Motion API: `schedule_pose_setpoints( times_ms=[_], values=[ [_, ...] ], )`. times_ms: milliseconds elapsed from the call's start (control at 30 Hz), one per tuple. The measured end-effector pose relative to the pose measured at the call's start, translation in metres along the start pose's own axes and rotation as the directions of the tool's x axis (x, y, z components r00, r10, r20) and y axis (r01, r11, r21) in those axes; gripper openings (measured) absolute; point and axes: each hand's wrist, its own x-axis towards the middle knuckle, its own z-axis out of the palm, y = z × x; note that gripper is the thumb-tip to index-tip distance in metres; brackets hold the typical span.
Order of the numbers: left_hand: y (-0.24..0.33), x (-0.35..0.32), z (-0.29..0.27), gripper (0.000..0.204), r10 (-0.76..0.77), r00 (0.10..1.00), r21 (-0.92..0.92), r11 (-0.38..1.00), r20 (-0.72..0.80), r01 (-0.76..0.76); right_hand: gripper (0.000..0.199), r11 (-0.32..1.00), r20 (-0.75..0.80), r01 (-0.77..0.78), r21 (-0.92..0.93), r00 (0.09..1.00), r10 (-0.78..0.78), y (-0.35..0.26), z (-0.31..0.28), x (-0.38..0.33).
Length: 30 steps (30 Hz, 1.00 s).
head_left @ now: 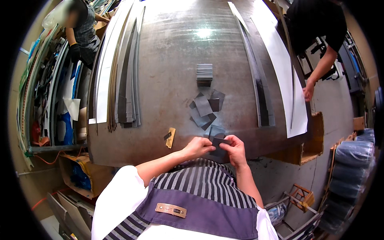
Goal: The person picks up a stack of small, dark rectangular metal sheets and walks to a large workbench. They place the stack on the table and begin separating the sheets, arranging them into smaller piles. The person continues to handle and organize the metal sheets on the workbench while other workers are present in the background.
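At the near edge of the table, my right hand [234, 149] pinches a small dark grey rectangular piece [220, 141] between thumb and fingers. My left hand [199, 147] is closed at the left side of this piece, its fingertips pressed together on it. Just beyond my fingers a lighter grey piece [216, 130] lies flat. Farther off are several loose grey squares [203, 106], overlapping at odd angles. Behind these stands a neat stack of grey pieces [204, 73]. To the left of my left hand rests a yellowish strip with a dark bit on it [170, 138].
Long grey strips [130, 88] and white sheets [103, 80] line the left of the metal table [168, 60]. More strips [262, 88] and a white sheet [286, 92] lie at the right. One person works at each side. A cardboard box [313, 142] stands below the right edge.
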Motion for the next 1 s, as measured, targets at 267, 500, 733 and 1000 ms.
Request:
schedule_pose_setpoints(
  times_ms=[267,500,733,1000],
  values=[
    [0.029,-0.002,0.012,0.032,-0.179,0.963,-0.238,0.945,0.2,0.225,0.021,0.498,-0.057,0.188,-0.847,0.898,-0.435,0.001,0.01,-0.008],
    [0.019,0.003,0.013,0.028,-0.016,0.973,-0.039,0.999,0.23,0.025,0.017,-0.378,-0.069,-0.22,-0.899,0.925,-0.374,0.036,-0.085,0.009],
    [0.016,0.001,0.008,0.03,-0.109,0.989,-0.143,0.982,0.102,0.123,0.016,-0.254,-0.091,-0.197,-0.947,0.922,-0.376,0.024,-0.067,0.01],
    [0.038,0.009,-0.003,0.031,-0.161,0.958,-0.67,0.687,0.238,0.282,0.033,0.918,-0.073,0.11,-0.382,0.986,-0.148,0.006,-0.001,0.009]
  ],
)
